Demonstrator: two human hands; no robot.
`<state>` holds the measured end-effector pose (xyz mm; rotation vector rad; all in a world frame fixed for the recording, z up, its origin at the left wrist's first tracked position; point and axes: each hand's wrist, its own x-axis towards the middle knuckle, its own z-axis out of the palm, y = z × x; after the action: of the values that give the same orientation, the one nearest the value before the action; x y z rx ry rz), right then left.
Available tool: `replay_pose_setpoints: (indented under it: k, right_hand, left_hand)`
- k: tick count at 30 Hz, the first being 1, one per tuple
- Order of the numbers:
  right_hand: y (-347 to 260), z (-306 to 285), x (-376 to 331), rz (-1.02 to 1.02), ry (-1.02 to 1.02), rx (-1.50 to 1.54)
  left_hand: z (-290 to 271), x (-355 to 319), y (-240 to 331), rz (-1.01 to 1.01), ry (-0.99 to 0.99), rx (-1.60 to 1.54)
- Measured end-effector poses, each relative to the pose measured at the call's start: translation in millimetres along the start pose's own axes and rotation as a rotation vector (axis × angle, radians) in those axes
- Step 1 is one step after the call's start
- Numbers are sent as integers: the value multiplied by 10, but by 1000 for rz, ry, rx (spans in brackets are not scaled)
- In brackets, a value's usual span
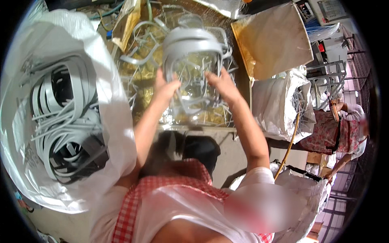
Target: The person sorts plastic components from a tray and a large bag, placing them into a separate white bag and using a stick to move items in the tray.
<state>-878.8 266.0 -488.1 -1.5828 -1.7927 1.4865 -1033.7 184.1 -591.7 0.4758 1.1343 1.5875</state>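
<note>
Between my two hands is a bundle of glossy grey plastic frames (pixel 189 42), rounded at the far end and apparently several nested together. My left hand (pixel 165 86) is closed on its near left side, the thumb turned inward. On the near right side my right hand (pixel 223 84) grips it the same way. The bundle is above a work table (pixel 184 128) strewn with thin grey strips and clear, yellowish-looking material. A loose curved grey piece (pixel 142 60) lies just left of the bundle's far end.
A large white sack (pixel 117 133) at my left holds many curved grey plastic parts (pixel 77 87). To the right, a stained board (pixel 275 40) leans above a white sack (pixel 271 101) of thin scraps. Another person (pixel 324 131) stands at the far right.
</note>
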Motion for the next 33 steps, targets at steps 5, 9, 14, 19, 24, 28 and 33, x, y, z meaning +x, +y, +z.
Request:
replay_pose_setpoints:
  k: [5, 9, 14, 19, 24, 28, 33]
  right_hand:
    - [51, -236, -20, -194, -326, 243]
    - [357, -186, -46, -237, -696, 802]
    - [579, -47, -60, -363, -956, 655]
    - [636, -434, -127, 30, -629, -46]
    - [837, -1122, -470, -215, 224, -1012]
    - [610, -2184, -712, -532, 751, -888]
    - [284, -3087, -1011, -636, 1194, -1387]
  left_hand:
    - [117, 30, 53, -58, 46, -127]
    - [40, 65, -8, -123, 26, -285]
    - [-82, 127, -100, -284, 12, -220]
    - [-81, 117, -18, -36, 59, -121]
    - [-96, 139, -77, -80, 197, -47]
    - [-268, 220, -120, -138, 303, -160]
    - [-448, 201, -470, 180, 487, 374]
